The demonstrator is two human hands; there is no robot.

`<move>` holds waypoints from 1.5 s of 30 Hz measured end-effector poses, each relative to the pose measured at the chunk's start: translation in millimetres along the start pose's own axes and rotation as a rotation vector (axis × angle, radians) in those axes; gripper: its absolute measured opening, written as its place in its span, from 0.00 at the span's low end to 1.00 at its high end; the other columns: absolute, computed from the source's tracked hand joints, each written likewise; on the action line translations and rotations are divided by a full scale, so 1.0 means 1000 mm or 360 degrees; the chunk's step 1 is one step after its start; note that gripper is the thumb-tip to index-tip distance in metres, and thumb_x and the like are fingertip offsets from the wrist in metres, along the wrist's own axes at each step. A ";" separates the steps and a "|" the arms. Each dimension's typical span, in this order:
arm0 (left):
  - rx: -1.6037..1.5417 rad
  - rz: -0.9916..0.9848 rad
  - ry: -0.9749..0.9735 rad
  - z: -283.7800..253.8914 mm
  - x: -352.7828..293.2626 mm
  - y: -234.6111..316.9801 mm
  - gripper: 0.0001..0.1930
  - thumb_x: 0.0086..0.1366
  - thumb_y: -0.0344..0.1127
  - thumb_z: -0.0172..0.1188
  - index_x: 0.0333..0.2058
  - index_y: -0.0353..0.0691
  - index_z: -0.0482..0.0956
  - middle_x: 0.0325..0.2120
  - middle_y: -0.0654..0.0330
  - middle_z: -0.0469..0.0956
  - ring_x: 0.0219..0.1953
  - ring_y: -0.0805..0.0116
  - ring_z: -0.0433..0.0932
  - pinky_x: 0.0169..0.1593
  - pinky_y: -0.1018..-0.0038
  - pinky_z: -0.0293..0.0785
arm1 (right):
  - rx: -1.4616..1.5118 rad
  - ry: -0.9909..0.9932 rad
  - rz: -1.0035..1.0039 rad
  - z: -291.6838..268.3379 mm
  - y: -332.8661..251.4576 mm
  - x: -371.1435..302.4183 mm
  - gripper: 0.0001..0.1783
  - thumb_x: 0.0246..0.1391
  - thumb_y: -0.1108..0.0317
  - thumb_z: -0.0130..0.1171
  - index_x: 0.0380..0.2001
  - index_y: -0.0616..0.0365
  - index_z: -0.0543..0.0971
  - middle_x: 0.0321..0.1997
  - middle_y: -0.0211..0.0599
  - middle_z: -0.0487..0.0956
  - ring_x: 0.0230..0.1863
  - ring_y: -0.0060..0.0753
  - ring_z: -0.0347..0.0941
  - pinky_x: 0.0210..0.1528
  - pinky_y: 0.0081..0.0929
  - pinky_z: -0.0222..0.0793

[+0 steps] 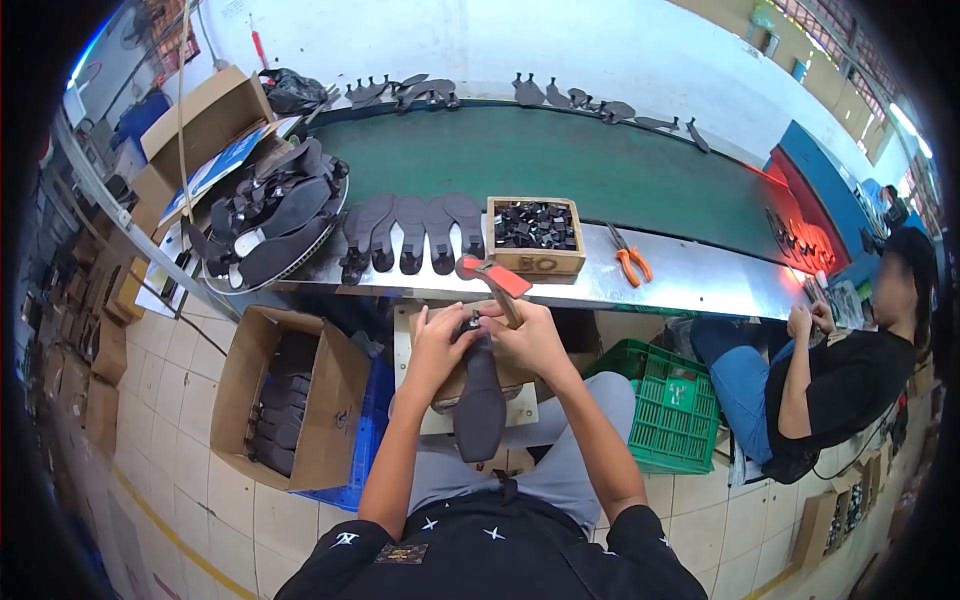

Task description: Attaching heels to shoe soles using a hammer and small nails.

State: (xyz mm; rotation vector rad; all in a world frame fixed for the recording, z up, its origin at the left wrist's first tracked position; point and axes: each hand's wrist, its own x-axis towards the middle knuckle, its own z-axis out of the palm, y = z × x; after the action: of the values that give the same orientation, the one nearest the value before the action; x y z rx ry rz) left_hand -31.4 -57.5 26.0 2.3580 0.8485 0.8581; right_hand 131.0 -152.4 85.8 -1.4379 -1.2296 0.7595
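A dark heeled shoe sole [480, 410] lies over my lap, its heel end up on a block-topped stand [524, 412]. My left hand [440, 345] is closed around the heel end from the left. From the other side my right hand [525, 335] grips a hammer [508, 278] by its handle, the red-sided head tilted up above the hand. The thumb and fingers of that hand also meet the heel tip. Any small piece between the fingertips there is too small to make out.
On the metal-edged bench stand a wooden box of small black pieces [535, 262], orange-handled pliers [632, 262], several soles [410, 235] and a heaped basket [290, 275]. A carton of soles [235, 420] stands left, a green crate [672, 420] right. Another person [850, 370] sits at far right.
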 end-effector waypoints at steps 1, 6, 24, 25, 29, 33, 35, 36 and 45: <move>-0.0069 0.0003 -0.0010 0.000 -0.002 -0.001 0.16 0.62 0.40 0.64 0.46 0.41 0.80 0.50 0.52 0.78 0.58 0.58 0.73 0.68 0.47 0.49 | -0.0092 0.0018 -0.0037 0.003 0.008 0.004 0.13 0.52 0.70 0.66 0.40 0.66 0.82 0.35 0.39 0.85 0.36 0.23 0.79 0.40 0.24 0.73; -0.0044 0.0050 0.0070 0.002 -0.007 -0.007 0.16 0.60 0.37 0.65 0.46 0.39 0.79 0.50 0.54 0.78 0.57 0.57 0.73 0.67 0.48 0.50 | -0.0265 -0.0044 -0.0163 0.008 0.014 0.008 0.12 0.52 0.72 0.64 0.40 0.66 0.81 0.36 0.42 0.83 0.36 0.34 0.79 0.40 0.28 0.73; -0.0860 -0.0260 -0.0160 -0.013 0.006 -0.004 0.13 0.54 0.28 0.69 0.39 0.34 0.85 0.34 0.56 0.84 0.36 0.72 0.79 0.45 0.75 0.74 | -0.0122 0.0267 -0.0111 0.014 -0.018 -0.038 0.12 0.63 0.70 0.56 0.46 0.65 0.76 0.28 0.28 0.75 0.21 0.14 0.69 0.22 0.18 0.64; -0.0860 -0.0276 -0.0160 -0.013 0.006 -0.005 0.13 0.54 0.28 0.69 0.39 0.34 0.85 0.34 0.56 0.84 0.36 0.72 0.79 0.45 0.75 0.74 | 0.0139 0.0250 0.0052 0.012 -0.029 -0.049 0.13 0.64 0.70 0.54 0.48 0.65 0.75 0.26 0.27 0.74 0.19 0.12 0.67 0.20 0.15 0.60; -0.0943 -0.0226 -0.0158 -0.013 0.005 -0.006 0.14 0.54 0.28 0.68 0.40 0.34 0.84 0.35 0.55 0.84 0.37 0.71 0.80 0.45 0.75 0.74 | -0.0033 0.0193 0.0231 0.001 -0.053 -0.072 0.15 0.65 0.68 0.53 0.51 0.66 0.73 0.26 0.36 0.77 0.24 0.20 0.72 0.28 0.21 0.67; -0.0913 -0.0210 -0.0156 -0.011 0.007 -0.009 0.15 0.53 0.27 0.67 0.42 0.35 0.84 0.35 0.54 0.84 0.37 0.68 0.80 0.45 0.72 0.75 | -0.0254 0.0185 0.0005 0.002 -0.062 -0.078 0.17 0.65 0.69 0.52 0.53 0.67 0.71 0.27 0.43 0.77 0.25 0.31 0.75 0.30 0.28 0.70; -0.0918 -0.0184 -0.0124 -0.009 0.008 -0.009 0.14 0.54 0.27 0.67 0.41 0.36 0.85 0.35 0.55 0.84 0.38 0.68 0.80 0.45 0.72 0.75 | -0.0386 0.0038 0.0046 0.006 -0.061 -0.073 0.18 0.65 0.69 0.53 0.54 0.68 0.70 0.30 0.51 0.77 0.28 0.43 0.76 0.34 0.33 0.71; -0.0926 -0.0150 -0.0090 -0.008 0.009 -0.009 0.14 0.54 0.27 0.67 0.41 0.36 0.85 0.35 0.55 0.84 0.38 0.67 0.80 0.46 0.72 0.75 | -0.0383 0.0038 0.0045 0.006 -0.060 -0.072 0.18 0.65 0.69 0.53 0.54 0.68 0.70 0.30 0.51 0.77 0.28 0.43 0.76 0.34 0.33 0.71; -0.0925 -0.0202 -0.0114 -0.011 0.007 -0.003 0.11 0.54 0.32 0.68 0.37 0.37 0.86 0.31 0.58 0.83 0.35 0.68 0.80 0.46 0.71 0.74 | -0.0396 0.0174 -0.0168 0.016 -0.052 -0.068 0.17 0.64 0.68 0.53 0.53 0.63 0.73 0.23 0.39 0.74 0.22 0.26 0.69 0.26 0.25 0.66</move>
State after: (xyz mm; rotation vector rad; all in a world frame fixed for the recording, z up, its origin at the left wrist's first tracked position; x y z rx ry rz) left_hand -36.2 -47.7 34.6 1.7978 0.6071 0.8263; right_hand 83.2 -216.4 120.9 -1.5790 -1.3388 0.4617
